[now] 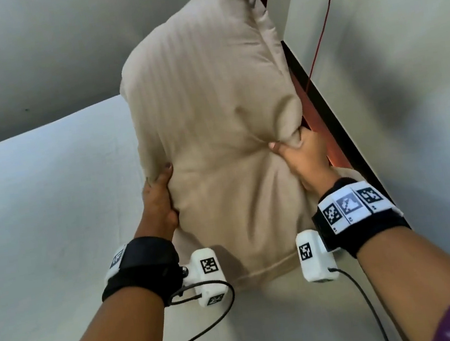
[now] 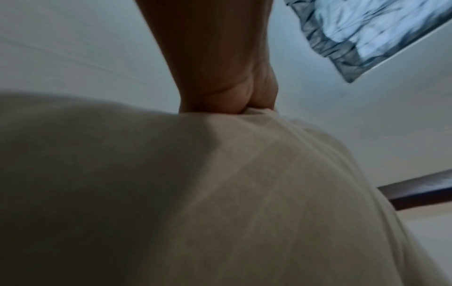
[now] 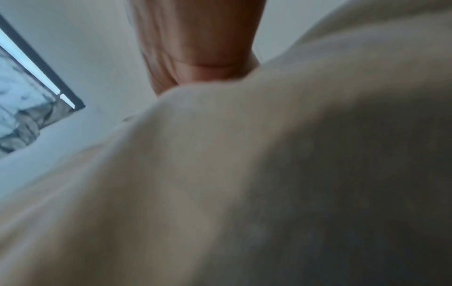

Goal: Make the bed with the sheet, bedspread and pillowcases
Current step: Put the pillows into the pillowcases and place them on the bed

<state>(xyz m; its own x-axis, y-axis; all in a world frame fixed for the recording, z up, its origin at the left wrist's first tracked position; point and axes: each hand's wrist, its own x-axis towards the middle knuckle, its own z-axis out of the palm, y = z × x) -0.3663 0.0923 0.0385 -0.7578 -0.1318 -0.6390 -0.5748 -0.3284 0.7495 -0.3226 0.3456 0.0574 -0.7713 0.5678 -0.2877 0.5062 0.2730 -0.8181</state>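
A plump pillow in a beige striped pillowcase (image 1: 211,115) stands on end over the bed, its lower edge near the pale sheet (image 1: 38,207). My left hand (image 1: 161,192) grips its left side, thumb on the front and fingers hidden behind. On the right side, my right hand (image 1: 298,150) pinches a bunch of the pillowcase fabric. The left wrist view shows the left hand (image 2: 227,87) dug into the pillow (image 2: 220,193). In the right wrist view the right hand (image 3: 200,58) sinks into the blurred pillow (image 3: 220,174).
A dark red wooden headboard (image 1: 322,118) runs along the right of the bed, against a pale wall (image 1: 389,65) with a red cable (image 1: 322,25). A grey wall (image 1: 33,52) lies beyond the bed. A curtained window (image 2: 367,29) shows high up, also the window (image 3: 24,106).
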